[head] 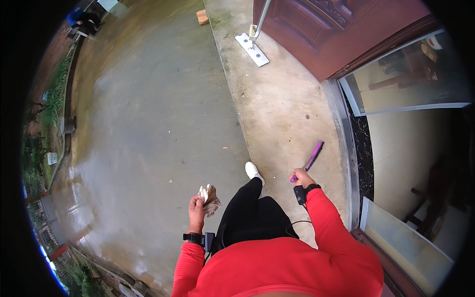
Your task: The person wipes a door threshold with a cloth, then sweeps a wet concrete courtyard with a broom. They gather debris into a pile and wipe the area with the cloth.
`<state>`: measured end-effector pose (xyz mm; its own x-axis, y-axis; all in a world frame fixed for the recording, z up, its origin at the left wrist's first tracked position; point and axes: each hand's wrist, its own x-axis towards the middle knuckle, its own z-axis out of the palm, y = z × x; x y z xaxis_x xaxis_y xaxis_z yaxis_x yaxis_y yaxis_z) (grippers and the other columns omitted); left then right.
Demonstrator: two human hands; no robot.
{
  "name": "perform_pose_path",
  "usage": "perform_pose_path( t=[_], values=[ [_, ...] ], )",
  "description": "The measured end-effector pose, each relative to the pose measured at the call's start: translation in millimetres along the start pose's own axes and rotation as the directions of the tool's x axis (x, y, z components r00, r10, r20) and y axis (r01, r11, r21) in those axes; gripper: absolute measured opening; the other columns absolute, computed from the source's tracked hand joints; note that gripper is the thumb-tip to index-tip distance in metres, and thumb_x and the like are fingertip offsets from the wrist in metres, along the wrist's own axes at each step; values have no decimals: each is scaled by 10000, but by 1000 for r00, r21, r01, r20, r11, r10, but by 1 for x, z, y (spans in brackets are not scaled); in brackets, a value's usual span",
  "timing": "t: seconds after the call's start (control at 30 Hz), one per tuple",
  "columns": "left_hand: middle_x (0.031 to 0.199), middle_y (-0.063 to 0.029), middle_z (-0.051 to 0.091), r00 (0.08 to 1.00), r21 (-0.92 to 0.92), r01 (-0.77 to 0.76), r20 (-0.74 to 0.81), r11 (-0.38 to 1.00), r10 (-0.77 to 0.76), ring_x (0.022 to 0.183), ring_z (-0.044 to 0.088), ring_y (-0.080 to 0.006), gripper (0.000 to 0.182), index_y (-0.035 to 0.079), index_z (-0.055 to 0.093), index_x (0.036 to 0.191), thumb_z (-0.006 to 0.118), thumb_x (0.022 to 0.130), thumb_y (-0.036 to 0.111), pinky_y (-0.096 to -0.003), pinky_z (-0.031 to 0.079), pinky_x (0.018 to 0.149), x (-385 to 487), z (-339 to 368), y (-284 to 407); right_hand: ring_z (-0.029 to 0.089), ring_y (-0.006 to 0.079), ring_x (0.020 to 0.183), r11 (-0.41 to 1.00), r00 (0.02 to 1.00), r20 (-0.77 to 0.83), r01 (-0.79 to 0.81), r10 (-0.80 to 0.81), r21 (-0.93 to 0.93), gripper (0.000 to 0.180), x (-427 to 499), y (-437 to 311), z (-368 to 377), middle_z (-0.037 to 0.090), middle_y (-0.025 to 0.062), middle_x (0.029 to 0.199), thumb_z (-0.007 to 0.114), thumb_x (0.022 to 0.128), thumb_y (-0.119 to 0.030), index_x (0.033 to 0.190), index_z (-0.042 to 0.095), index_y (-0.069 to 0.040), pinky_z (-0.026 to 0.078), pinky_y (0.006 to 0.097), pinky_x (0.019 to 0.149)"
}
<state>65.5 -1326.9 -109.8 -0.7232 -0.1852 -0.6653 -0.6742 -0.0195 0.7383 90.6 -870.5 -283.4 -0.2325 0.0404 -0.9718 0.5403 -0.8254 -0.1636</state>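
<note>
My left hand (196, 208) pinches a crumpled, stained white tissue or cloth (210, 200), held out over the wet grey concrete yard (148, 122). In my right hand (302, 177) is the handle of a purple brush (315, 152) with dark bristles, probably a hairbrush or comb brush. Its bristled end points away from me, above the pale concrete strip (282, 107) along the doorway. Both wrists carry black straps with small devices. One white shoe (253, 171) shows beyond my black trousers, near the line between the strip and the yard.
A flat mop (256, 52) stands on the strip beside an open brown door (304, 33). To the right runs a metal door threshold (343, 148) with glazed panels. A brick (202, 17) lies ahead. At the far left, a person (83, 20) sits near the planted border (57, 100).
</note>
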Motion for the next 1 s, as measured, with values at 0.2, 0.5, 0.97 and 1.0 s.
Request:
perform_pose_path(
  t=[0.2,0.5,0.97,1.0],
  values=[
    [888,-37,590,989,-80,28,-142,996,-39,783,582,-134,122,69,538,954,507,902,175,-276,507,677,16,-55,-32,515,293,496,863,919,320,-41,230,-503,66,3,117,238,476,157,602,393,807,14,840,448,31,406,430,433],
    [854,2,567,1000,-17,-13,20,1000,13,778,515,-92,141,56,571,949,536,893,181,-246,444,694,55,-77,-4,460,145,399,753,932,347,151,108,-640,201,-151,107,94,475,34,547,519,902,-146,727,472,-58,388,292,379],
    [878,-4,590,978,222,-78,206,972,31,779,554,-94,142,64,569,955,531,906,192,-249,473,702,69,-85,-22,674,340,630,18,978,-203,-202,-45,-979,313,-187,253,-62,637,261,723,488,810,-68,965,385,184,540,419,547],
    [871,-6,587,980,221,-63,199,973,18,784,557,-95,133,66,562,941,525,911,191,-248,476,699,69,-90,-23,650,318,551,-35,988,-149,-148,28,-988,432,-170,262,-43,622,222,664,524,806,-51,1067,323,229,515,417,485]
  ],
)
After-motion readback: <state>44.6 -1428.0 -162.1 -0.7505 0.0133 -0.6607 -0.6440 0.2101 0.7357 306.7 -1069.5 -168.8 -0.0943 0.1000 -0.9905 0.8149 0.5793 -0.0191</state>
